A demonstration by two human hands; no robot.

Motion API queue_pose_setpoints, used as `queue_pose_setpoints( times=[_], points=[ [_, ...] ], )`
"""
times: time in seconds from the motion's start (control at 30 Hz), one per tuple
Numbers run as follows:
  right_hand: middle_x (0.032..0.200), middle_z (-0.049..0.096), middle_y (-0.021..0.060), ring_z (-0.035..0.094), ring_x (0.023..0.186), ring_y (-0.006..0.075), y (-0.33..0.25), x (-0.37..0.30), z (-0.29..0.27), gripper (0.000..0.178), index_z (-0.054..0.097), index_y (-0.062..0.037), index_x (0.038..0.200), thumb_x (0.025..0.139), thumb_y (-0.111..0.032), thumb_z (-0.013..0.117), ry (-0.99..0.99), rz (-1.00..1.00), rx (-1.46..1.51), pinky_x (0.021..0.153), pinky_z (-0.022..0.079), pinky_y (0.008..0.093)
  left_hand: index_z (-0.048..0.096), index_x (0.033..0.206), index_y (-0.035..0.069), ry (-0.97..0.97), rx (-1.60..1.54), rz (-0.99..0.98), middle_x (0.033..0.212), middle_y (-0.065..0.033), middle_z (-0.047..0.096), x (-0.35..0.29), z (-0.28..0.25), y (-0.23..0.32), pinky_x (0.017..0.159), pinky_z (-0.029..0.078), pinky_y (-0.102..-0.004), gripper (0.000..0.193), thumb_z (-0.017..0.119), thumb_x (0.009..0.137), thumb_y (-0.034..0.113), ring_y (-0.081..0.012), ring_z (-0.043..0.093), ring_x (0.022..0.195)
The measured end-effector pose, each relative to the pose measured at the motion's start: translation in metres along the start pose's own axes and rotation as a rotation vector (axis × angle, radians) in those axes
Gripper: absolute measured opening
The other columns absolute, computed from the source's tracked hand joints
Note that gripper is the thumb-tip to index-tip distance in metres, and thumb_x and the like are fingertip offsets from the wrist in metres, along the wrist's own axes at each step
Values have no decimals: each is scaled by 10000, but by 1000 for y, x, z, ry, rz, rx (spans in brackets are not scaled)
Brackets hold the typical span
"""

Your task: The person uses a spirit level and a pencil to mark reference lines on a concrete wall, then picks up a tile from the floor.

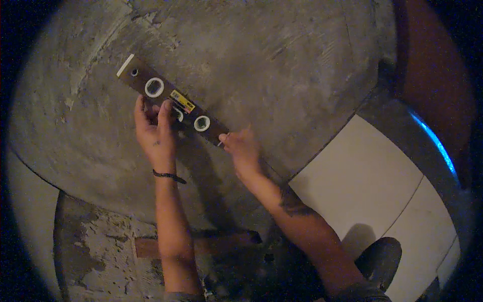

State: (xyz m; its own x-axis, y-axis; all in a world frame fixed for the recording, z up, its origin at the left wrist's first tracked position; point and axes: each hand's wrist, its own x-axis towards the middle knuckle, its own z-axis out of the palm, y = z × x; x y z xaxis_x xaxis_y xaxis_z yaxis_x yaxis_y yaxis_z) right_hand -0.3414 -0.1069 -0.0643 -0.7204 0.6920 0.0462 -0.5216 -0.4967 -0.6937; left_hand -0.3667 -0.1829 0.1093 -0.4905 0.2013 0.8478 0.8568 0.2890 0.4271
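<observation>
A dark spirit level [190,121] with white-ringed vials, a yellow label and a white end cap lies slantwise over grey concrete, its far end up and to the left. My left hand [157,132] grips its lower edge near the middle, thumb by the label. At the near right end, my right hand [242,149] pinches the level's tip between thumb and fingers. Whether the level rests on the concrete or hangs just above it, I cannot tell.
Rough grey concrete [292,65] fills the far area. Large pale tiles [362,171] lie to the right. At lower left is a mortar-spattered patch [105,246] with a reddish-brown strip [146,247]. A blue light streak [435,143] shows near a dark reddish surface [437,65].
</observation>
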Motion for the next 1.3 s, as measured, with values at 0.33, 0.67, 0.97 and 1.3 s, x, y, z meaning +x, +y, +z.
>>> queue_pose_setpoints(
  times=[0.33, 0.67, 0.97, 1.3],
  points=[
    [810, 633, 100, 604, 747, 229, -16, 0, -3, 410, 491, -39, 890, 701, -200, 817, 0, -72, -316, 713, 481, 361, 395, 1340, -4, 21, 55, -19, 852, -27, 575, 3, -5, 14, 675, 468, -229, 598, 703, 834, 74, -87, 532, 738],
    [782, 634, 90, 596, 785, 223, -22, -7, -4, 235, 678, -38, 714, 730, -253, 772, 70, -101, -200, 713, 435, 336, 203, 1491, 141, -32, 234, 64, 837, -25, 548, 12, -12, 25, 645, 460, -223, 893, 750, 786, 89, -96, 525, 709],
    [759, 612, 80, 578, 697, 205, 0, 2, -6, 391, 491, -45, 827, 695, -209, 821, 77, -219, -209, 668, 470, 352, 69, 1507, 162, -157, 159, -26, 809, -33, 546, 20, -14, 45, 561, 478, -241, 999, 750, 781, 76, -93, 526, 659],
    [787, 612, 83, 584, 741, 204, -13, -1, -10, 419, 487, -48, 900, 711, -239, 809, 38, -116, -179, 702, 466, 356, 29, 1501, 148, -273, 111, 14, 722, -26, 595, 36, -22, 50, 548, 472, -223, 988, 713, 800, 16, -84, 557, 610]
  ],
)
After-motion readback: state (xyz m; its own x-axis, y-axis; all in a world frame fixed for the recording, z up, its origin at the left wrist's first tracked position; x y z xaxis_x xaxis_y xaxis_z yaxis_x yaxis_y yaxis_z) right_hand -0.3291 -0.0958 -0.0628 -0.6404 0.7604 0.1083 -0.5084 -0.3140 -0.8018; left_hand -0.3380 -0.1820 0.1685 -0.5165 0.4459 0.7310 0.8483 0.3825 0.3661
